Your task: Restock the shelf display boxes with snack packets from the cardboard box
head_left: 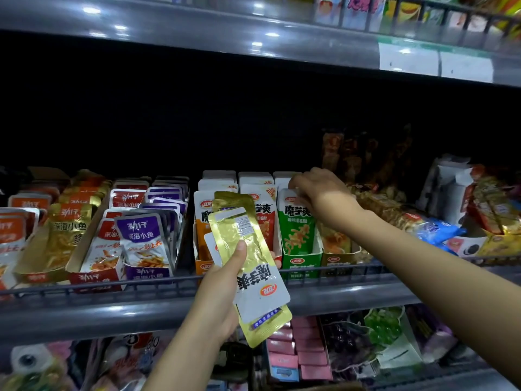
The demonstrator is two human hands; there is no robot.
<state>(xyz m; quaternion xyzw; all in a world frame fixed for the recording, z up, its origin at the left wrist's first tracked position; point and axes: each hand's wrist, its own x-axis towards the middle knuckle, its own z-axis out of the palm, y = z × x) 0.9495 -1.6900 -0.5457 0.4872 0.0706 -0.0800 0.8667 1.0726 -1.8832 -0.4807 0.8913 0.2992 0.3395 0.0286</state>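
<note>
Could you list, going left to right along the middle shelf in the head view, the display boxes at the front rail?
Gold box → red box → purple box → orange box → green box → gold-brown box. The red-packet row behind the left hand's gold packets is left out, its box being hidden.

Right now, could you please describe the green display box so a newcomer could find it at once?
On the middle shelf, look behind the wire rail, right of centre. The green box stands between a red box and a gold-brown one, under the right hand. It alone is green.
</note>
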